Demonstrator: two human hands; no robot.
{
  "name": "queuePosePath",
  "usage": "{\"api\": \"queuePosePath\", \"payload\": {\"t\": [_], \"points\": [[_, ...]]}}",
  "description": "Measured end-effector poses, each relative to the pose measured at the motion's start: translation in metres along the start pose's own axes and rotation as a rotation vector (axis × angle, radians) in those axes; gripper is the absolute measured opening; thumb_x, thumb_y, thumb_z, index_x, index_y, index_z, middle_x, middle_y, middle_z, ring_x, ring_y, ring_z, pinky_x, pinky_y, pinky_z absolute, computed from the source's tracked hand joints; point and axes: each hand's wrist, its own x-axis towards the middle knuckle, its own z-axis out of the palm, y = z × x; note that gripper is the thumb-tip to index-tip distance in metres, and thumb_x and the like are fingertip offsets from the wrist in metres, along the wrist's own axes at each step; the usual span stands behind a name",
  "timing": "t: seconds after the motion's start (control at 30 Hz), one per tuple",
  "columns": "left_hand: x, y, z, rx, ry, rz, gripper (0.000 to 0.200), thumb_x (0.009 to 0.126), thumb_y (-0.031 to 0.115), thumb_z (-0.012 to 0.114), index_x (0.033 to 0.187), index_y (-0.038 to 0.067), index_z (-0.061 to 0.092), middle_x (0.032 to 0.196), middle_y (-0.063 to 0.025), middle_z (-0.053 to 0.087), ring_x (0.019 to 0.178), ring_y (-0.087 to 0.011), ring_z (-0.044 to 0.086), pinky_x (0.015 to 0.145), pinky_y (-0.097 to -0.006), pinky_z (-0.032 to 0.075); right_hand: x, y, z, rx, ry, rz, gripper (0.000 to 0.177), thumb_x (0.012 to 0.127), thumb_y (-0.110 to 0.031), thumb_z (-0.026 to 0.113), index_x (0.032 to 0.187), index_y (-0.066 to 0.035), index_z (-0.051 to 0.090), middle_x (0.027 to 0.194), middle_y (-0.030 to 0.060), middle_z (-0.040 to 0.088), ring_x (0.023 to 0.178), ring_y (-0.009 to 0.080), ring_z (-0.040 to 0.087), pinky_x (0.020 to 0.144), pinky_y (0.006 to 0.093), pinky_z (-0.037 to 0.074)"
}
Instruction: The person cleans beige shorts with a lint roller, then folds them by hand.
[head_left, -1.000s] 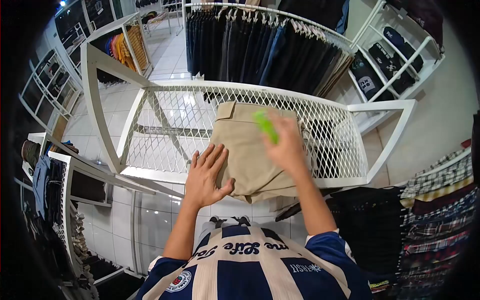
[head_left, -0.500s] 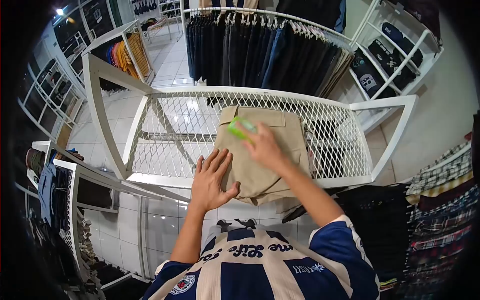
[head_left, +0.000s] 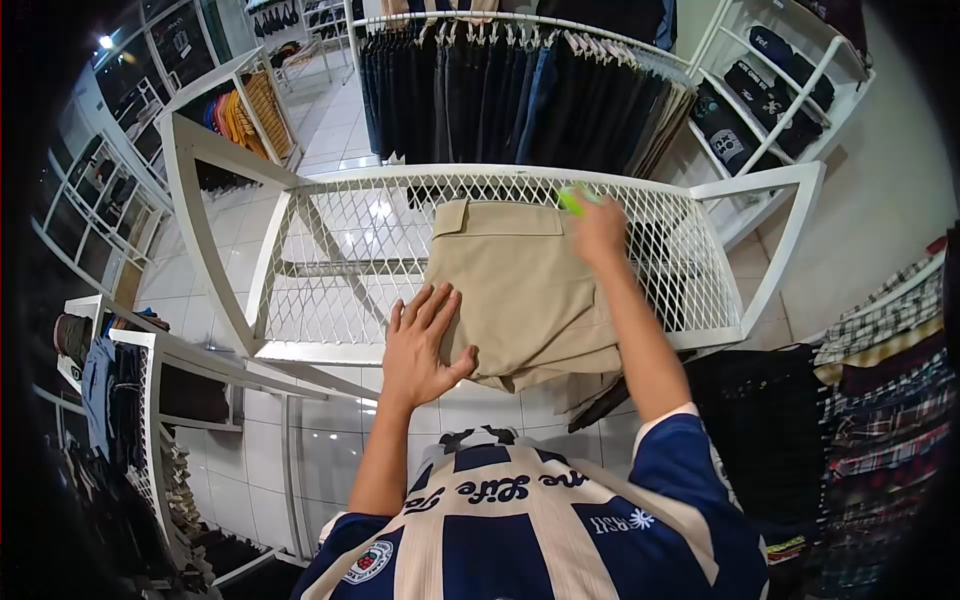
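Observation:
Folded khaki trousers lie on a white wire-mesh rack, waistband at the far side and the near edge hanging slightly over the rack's front bar. My left hand rests flat on their left edge, fingers spread. Gripped in my right hand is a small bright green thing; its kind is mostly hidden by my fingers. That hand is at the far right corner of the trousers, by the waistband, and looks a little blurred.
Behind the rack, dark trousers hang in a row on a rail. Shelves with folded black garments stand at the back right. Checked shirts hang at the right, and another white rack stands at the left.
My right hand has moved right and away from me with the green thing, from the middle of the waistband to its right end. My left hand stays on the trousers.

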Motion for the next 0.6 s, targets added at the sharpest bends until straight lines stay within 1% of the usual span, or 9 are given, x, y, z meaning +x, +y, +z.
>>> {"api": "queuePosePath", "payload": {"t": [0.07, 0.2, 0.33, 0.37, 0.43, 0.47, 0.5, 0.57, 0.6], "points": [[0.003, -0.004, 0.002, -0.01, 0.023, 0.013, 0.079, 0.077, 0.047, 0.067, 0.146, 0.013, 0.051, 0.152, -0.0087, 0.047, 0.142, -0.0323, 0.04, 0.118, -0.057, 0.025, -0.009, 0.04, -0.022, 0.179, 0.027, 0.046, 0.049, 0.084, -0.02, 0.073, 0.131, -0.013, 0.065, 0.095, 0.0219, 0.063, 0.093, 0.0397, 0.06, 0.087, 0.0488, 0.047], [0.005, -0.003, -0.001, -0.049, -0.01, 0.004, 0.077, 0.078, 0.048, 0.066, 0.145, 0.012, 0.052, 0.152, -0.0095, 0.048, 0.143, -0.0334, 0.039, 0.119, -0.0587, 0.021, -0.066, 0.066, -0.065, 0.119, 0.043, 0.18, 0.052, 0.086, -0.018, 0.072, 0.137, -0.015, 0.062, 0.097, 0.0208, 0.063, 0.098, 0.0383, 0.059, 0.091, 0.0479, 0.045], [0.012, 0.017, -0.004, 0.068, -0.014, -0.028, 0.077, 0.083, 0.057, 0.068, 0.137, 0.003, 0.058, 0.144, -0.0156, 0.054, 0.141, -0.0351, 0.041, 0.119, -0.0605, 0.017, -0.106, 0.084, -0.059, 0.08, 0.015, 0.318, 0.052, 0.088, -0.019, 0.072, 0.139, -0.013, 0.061, 0.108, 0.0213, 0.062, 0.103, 0.0383, 0.058, 0.096, 0.0487, 0.043], [0.017, 0.03, -0.006, 0.067, -0.022, -0.009, 0.077, 0.083, 0.057, 0.068, 0.137, 0.003, 0.058, 0.144, -0.0156, 0.054, 0.141, -0.0351, 0.041, 0.119, -0.0605, 0.017, -0.111, 0.088, -0.057, 0.134, -0.075, 0.352, 0.052, 0.089, -0.019, 0.071, 0.139, -0.012, 0.06, 0.116, 0.0229, 0.06, 0.105, 0.0399, 0.057, 0.099, 0.0483, 0.042], [0.027, 0.056, -0.008, -0.051, -0.088, 0.127, 0.075, 0.081, 0.059, 0.07, 0.131, 0.003, 0.062, 0.138, -0.0157, 0.059, 0.137, -0.0351, 0.044, 0.119, -0.0605, 0.018, -0.12, 0.077, -0.061, 0.056, 0.065, 0.297, 0.052, 0.09, -0.022, 0.07, 0.139, -0.012, 0.06, 0.118, 0.0234, 0.061, 0.109, 0.0403, 0.057, 0.101, 0.0484, 0.042], [0.029, 0.07, 0.001, -0.003, 0.001, 0.225, 0.073, 0.08, 0.057, 0.073, 0.129, 0.004, 0.063, 0.131, -0.0139, 0.061, 0.129, -0.0336, 0.05, 0.115, -0.0554, 0.028, -0.125, 0.067, -0.069, -0.076, 0.16, 0.262, 0.049, 0.09, -0.027, 0.071, 0.134, -0.009, 0.063, 0.116, 0.0224, 0.062, 0.11, 0.0396, 0.057, 0.098, 0.0486, 0.042], [0.032, 0.078, 0.009, -0.002, -0.003, 0.229, 0.073, 0.08, 0.057, 0.073, 0.129, 0.004, 0.063, 0.131, -0.0139, 0.061, 0.129, -0.0336, 0.05, 0.115, -0.0554, 0.028, -0.129, 0.057, -0.081, -0.076, 0.16, 0.267, 0.049, 0.09, -0.027, 0.071, 0.134, -0.009, 0.063, 0.116, 0.0224, 0.062, 0.11, 0.0396, 0.057, 0.098, 0.0486, 0.042], [0.039, 0.089, 0.022, -0.08, -0.073, 0.311, 0.072, 0.078, 0.054, 0.076, 0.129, 0.005, 0.062, 0.127, -0.0121, 0.063, 0.121, -0.0319, 0.055, 0.108, -0.0491, 0.037, -0.141, 0.038, -0.101, 0.275, 0.129, 0.352, 0.041, 0.09, -0.034, 0.071, 0.122, -0.008, 0.067, 0.108, 0.0191, 0.066, 0.103, 0.0362, 0.062, 0.089, 0.0465, 0.047], [0.041, 0.093, 0.022, -0.043, -0.064, 0.311, 0.065, 0.079, 0.045, 0.077, 0.131, 0.008, 0.062, 0.125, -0.0101, 0.063, 0.116, -0.0296, 0.057, 0.102, -0.0444, 0.042, -0.149, 0.024, -0.112, 0.38, 0.027, 0.45, 0.038, 0.09, -0.037, 0.07, 0.114, -0.007, 0.068, 0.101, 0.0169, 0.067, 0.094, 0.0348, 0.064, 0.082, 0.0453, 0.048]]}}
